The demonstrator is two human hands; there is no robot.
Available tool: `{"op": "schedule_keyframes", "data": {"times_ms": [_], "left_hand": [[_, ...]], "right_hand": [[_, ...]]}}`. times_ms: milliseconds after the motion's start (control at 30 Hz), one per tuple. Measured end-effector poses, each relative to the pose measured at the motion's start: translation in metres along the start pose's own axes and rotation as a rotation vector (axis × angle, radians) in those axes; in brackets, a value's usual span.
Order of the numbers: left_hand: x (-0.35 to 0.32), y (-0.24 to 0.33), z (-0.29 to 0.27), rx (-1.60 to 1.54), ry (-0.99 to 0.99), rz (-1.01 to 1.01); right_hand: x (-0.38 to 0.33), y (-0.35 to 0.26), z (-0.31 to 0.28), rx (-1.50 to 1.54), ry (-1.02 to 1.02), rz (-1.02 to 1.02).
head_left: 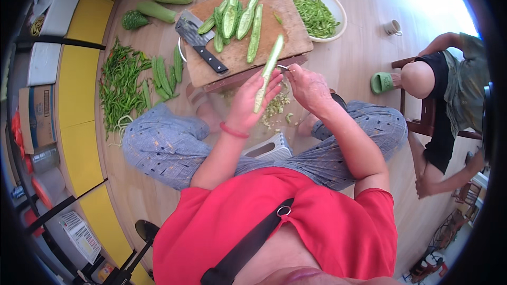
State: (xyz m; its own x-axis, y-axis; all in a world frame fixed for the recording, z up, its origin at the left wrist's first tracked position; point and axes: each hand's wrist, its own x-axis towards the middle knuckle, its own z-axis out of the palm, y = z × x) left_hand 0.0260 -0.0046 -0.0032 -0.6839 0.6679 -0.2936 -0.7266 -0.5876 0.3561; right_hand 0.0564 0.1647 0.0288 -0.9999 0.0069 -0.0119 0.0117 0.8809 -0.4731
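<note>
My left hand [251, 100] has its fingers around a halved bitter melon [268, 74], long and pale green, slanting up with its cut face showing. My right hand [308, 87] is closed round a small metal spoon [283, 67], which meets the melon's edge; most of the spoon is hidden in my fingers. Just beyond, a wooden cutting board [282, 10] bears several bitter melon halves [229, 16]. On the board's left lies a cleaver [198, 39], its black handle toward me. Pale seeds and pith [274, 108] are scattered on the floor below my hands.
A white bowl [342, 13] of green slices stands right of the board. Left on the floor lie green chillies [120, 84], whole bitter melons [165, 78] and pale gourds [157, 11]. A cup [392, 27] and a seated person [449, 89] are at right; yellow cabinets [79, 111] line the left.
</note>
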Motion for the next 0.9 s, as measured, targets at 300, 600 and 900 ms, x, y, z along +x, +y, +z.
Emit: {"op": "schedule_keyframes", "data": {"times_ms": [300, 600, 900], "left_hand": [[-0.006, -0.005, 0.002, 0.094, -0.018, 0.005], [-0.010, -0.009, -0.009, 0.073, 0.087, 0.007], [-0.009, -0.009, -0.012, 0.231, 0.072, -0.013]], "right_hand": [[0.000, -0.014, 0.004, -0.094, -0.098, -0.021], [-0.009, -0.020, 0.021, -0.067, -0.183, -0.055], [-0.021, -0.029, 0.028, 0.016, -0.290, -0.138]]}}
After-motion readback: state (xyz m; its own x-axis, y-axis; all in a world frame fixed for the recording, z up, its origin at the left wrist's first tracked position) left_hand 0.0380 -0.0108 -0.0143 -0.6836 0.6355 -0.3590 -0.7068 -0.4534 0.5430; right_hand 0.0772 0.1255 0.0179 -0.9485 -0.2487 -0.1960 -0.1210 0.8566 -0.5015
